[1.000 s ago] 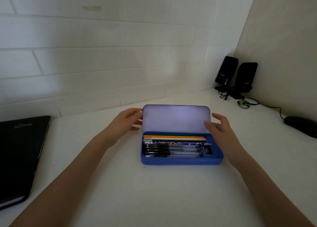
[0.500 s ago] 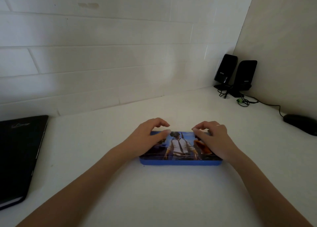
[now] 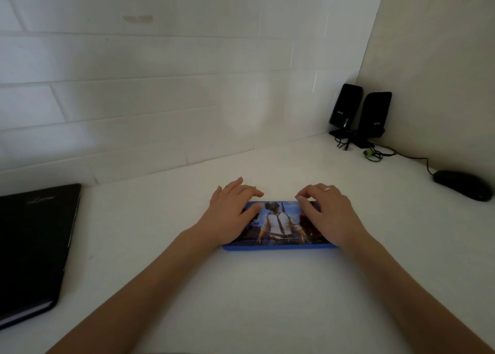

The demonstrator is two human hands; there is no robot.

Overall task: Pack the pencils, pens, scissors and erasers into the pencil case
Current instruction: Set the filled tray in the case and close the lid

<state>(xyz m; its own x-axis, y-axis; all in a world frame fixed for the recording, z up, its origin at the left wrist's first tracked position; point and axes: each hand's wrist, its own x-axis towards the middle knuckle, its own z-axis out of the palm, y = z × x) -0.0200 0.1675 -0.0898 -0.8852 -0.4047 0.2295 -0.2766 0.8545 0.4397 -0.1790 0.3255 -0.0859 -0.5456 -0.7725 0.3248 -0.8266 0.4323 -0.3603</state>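
Head view, closed pencil case (image 3: pixel 280 224), left hand (image 3: pixel 230 214) and right hand (image 3: pixel 325 214) resting relaxed on lid

A closed blue rectangular pencil case with a printed lid (image 3: pixel 280 226) lies flat at the centre of a white tabletop (image 3: pixel 267 294), the left hand (image 3: pixel 227 214) resting on its left end and the right hand (image 3: pixel 328 214) on its right end. A black closed laptop (image 3: pixel 32 246) lies well apart at the left edge. Two black upright speakers (image 3: pixel 359 112) stand in the far right corner, a black computer mouse (image 3: pixel 460 185) nearer on the right.
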